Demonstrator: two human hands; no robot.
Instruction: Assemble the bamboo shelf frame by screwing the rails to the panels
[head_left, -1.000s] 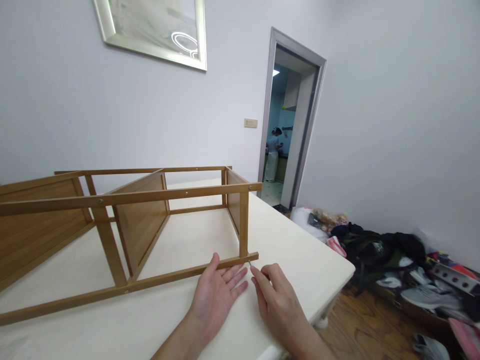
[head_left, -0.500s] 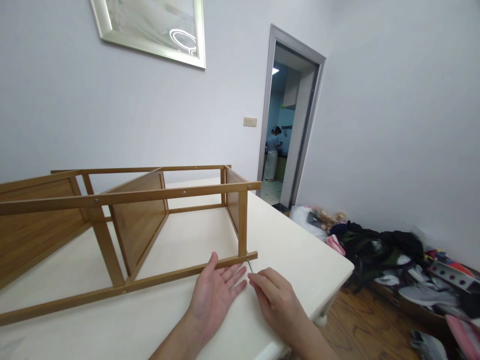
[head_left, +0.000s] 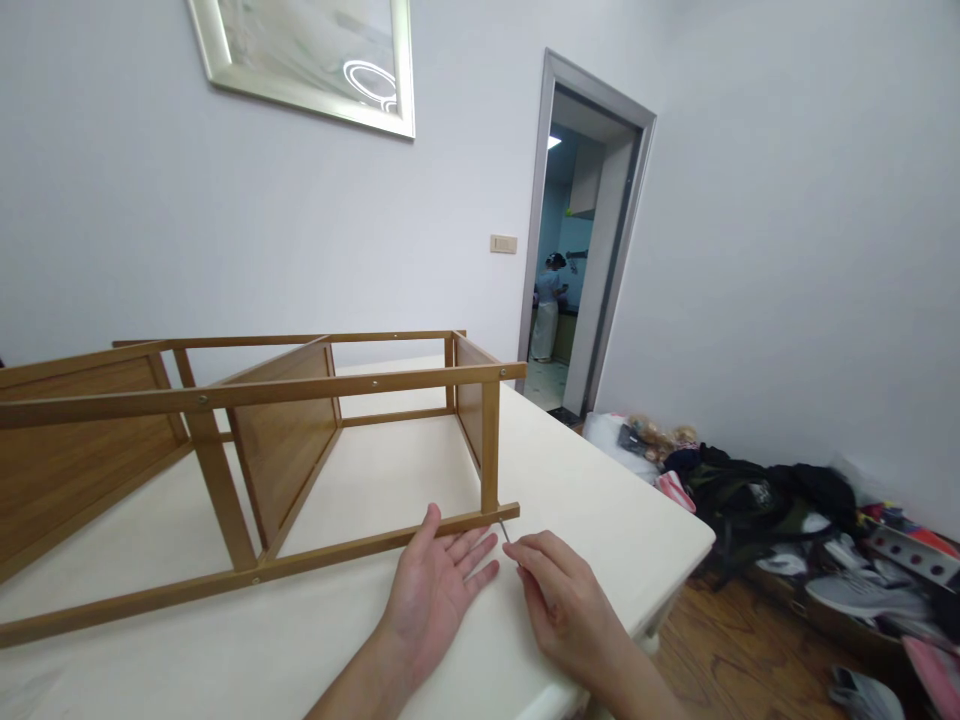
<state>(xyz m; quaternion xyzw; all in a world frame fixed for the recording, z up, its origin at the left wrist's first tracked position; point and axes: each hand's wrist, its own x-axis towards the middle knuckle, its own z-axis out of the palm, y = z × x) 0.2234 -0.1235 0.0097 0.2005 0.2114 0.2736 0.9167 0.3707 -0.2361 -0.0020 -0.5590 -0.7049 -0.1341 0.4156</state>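
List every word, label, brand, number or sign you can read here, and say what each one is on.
No readable text anywhere in view.
Dark bag in the heap: a pale mark, too blurred to tell whether it is lettering.
Grey shoe: no brand can be made out.
Wall switch: too small to show any marking.
Wooden frame: no lettering visible, only bare wood and metal fasteners.
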